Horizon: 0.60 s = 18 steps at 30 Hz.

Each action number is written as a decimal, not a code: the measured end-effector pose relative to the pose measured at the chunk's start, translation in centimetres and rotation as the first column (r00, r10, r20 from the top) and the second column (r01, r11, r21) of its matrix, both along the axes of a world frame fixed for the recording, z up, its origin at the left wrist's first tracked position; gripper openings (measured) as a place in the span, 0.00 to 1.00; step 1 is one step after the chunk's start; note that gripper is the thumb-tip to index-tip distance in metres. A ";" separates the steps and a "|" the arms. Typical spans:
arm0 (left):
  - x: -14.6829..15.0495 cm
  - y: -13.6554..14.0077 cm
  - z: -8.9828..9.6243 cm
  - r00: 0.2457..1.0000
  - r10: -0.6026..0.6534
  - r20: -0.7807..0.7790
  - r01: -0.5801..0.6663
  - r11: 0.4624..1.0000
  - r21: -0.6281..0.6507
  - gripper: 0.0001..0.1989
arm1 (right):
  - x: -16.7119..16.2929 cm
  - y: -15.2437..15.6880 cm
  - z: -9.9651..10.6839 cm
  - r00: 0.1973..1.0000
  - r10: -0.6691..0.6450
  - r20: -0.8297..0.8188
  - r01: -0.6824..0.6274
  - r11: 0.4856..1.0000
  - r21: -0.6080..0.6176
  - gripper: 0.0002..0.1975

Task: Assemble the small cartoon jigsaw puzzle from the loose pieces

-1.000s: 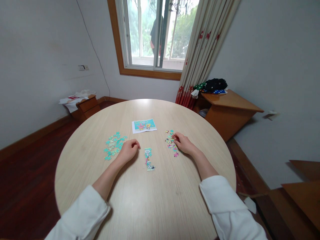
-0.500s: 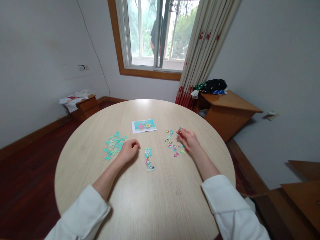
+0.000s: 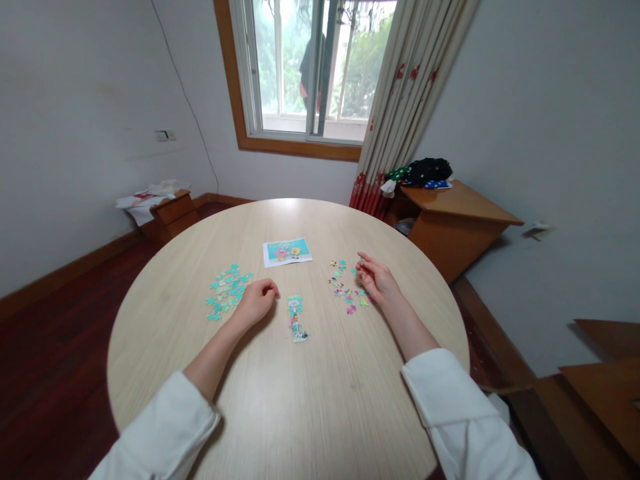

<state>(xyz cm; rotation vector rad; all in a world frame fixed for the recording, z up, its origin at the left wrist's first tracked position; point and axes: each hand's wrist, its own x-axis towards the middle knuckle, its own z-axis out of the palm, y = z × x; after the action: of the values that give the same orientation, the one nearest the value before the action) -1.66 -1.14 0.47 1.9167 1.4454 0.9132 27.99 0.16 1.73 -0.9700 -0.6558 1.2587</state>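
Observation:
My right hand (image 3: 377,279) pinches a small jigsaw piece (image 3: 361,262) between thumb and fingers, above the right group of loose pieces. That group of multicoloured jigsaw pieces (image 3: 351,309) lies scattered just left of and under the hand. My left hand (image 3: 257,299) rests on the table with fingers curled in, and no piece shows in it. Beside it on the left is a pile of mostly turquoise jigsaw pieces (image 3: 225,289). Between my hands lies a narrow joined strip of puzzle (image 3: 297,320) with a cartoon figure on it.
A printed picture card (image 3: 287,253) lies beyond my hands on the round wooden table (image 3: 320,413). A wooden cabinet (image 3: 463,207) with cloths on top stands at right, a small cabinet (image 3: 175,212) at left. Someone's dark-clothed figure (image 3: 311,70) shows through the window.
The piece in my right fingers has been turned, and the fingers have shifted slightly around it. My left hand stays in place, as do the strip and the loose pieces.

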 end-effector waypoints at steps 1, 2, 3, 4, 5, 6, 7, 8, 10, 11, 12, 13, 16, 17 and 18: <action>0.0 0.0 0.0 1.000 -0.002 -0.001 0.002 1.000 0.002 0.09 | -0.1 0.0 0.0 1.000 -0.009 0.001 0.009 1.000 -0.010 0.11; 0.0 0.0 0.0 1.000 -0.003 -0.002 0.003 1.000 0.004 0.09 | -0.2 0.0 -0.1 1.000 -0.020 0.001 0.020 1.000 -0.018 0.10; 0.0 0.0 0.0 1.000 -0.005 -0.002 0.005 1.000 0.003 0.09 | -0.3 0.0 -0.1 1.000 -0.031 0.000 0.031 0.999 -0.022 0.09; 0.0 0.0 0.0 1.000 -0.005 -0.002 0.005 1.000 0.001 0.10 | -0.3 0.0 -0.1 0.999 -0.042 -0.003 0.042 0.999 -0.023 0.09; 0.0 0.0 0.0 1.000 -0.005 -0.001 0.005 1.000 -0.002 0.10 | -0.4 0.0 -0.1 0.999 -0.053 -0.008 0.053 0.998 -0.023 0.09; 0.0 0.0 0.0 1.000 -0.004 0.002 0.004 1.000 -0.004 0.10 | -0.4 0.0 -0.1 0.998 -0.062 -0.016 0.061 0.998 -0.022 0.09; 0.0 0.0 0.0 1.000 -0.004 0.005 0.004 1.000 -0.006 0.10 | -0.5 0.0 -0.1 0.997 -0.069 -0.025 0.068 0.997 -0.020 0.09; 0.1 0.0 0.0 1.000 -0.003 0.007 0.003 1.000 -0.006 0.10 | -0.5 0.1 -0.2 0.997 -0.074 -0.034 0.074 0.997 -0.020 0.10; 0.1 0.0 0.0 1.000 -0.002 0.009 0.002 1.000 -0.006 0.09 | -0.4 0.2 -0.3 0.996 -0.083 -0.031 0.082 0.996 -0.024 0.10; 0.1 0.0 0.0 1.000 -0.003 0.008 0.003 1.000 -0.006 0.09 | -0.3 0.3 -0.3 0.996 -0.083 -0.009 0.083 0.996 -0.025 0.10; 0.1 0.0 0.0 1.000 -0.006 0.006 0.006 1.000 -0.006 0.09 | -0.3 0.3 -0.4 0.996 -0.080 0.035 0.081 0.996 -0.026 0.10; 0.1 0.0 -0.1 1.000 -0.008 0.004 0.008 1.000 -0.005 0.09 | -0.3 0.4 -0.5 0.991 -0.081 0.108 0.085 0.996 -0.031 0.09; 0.1 0.0 -0.1 1.000 -0.010 0.001 0.010 1.000 -0.001 0.09 | -0.4 0.4 -0.7 0.851 -0.123 0.511 0.134 0.991 0.016 0.03; 0.1 0.1 -0.1 1.000 -0.011 0.001 0.011 1.000 -0.002 0.09 | -0.5 0.3 -0.7 0.736 -0.150 0.660 0.141 0.988 0.067 0.04; 0.1 0.1 -0.1 1.000 -0.010 0.000 0.010 1.000 -0.003 0.09 | -0.6 0.3 -0.8 0.599 -0.181 0.780 0.129 0.983 0.129 0.06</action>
<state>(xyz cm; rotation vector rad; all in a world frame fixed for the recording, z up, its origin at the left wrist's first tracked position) -1.57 -1.07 0.40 1.9200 1.4349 0.9062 27.38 0.43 0.94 -1.5164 -1.2587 0.5825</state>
